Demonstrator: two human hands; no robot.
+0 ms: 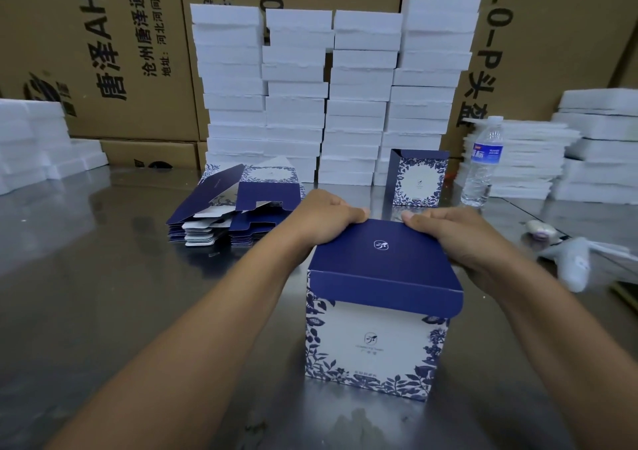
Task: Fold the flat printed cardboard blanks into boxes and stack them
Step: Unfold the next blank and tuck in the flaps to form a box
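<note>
A blue and white floral box [376, 332] stands upright on the steel table [103, 311], its dark blue lid flap [383, 252] folded over the top. My left hand [324, 218] grips the lid's far left corner, thumb pressing on top. My right hand [459, 232] holds the far right corner and side of the same box. A pile of flat printed blanks [238, 208] lies behind and to the left. One folded box [417, 182] stands open-topped at the back right.
Tall stacks of white foam pieces [328, 94] rise behind, with more foam [587, 149] at the right and foam [31, 142] at the left. A water bottle [483, 163] stands right of the folded box. A white tool [576, 263] lies at the right edge. Brown cartons [103, 52] form the backdrop.
</note>
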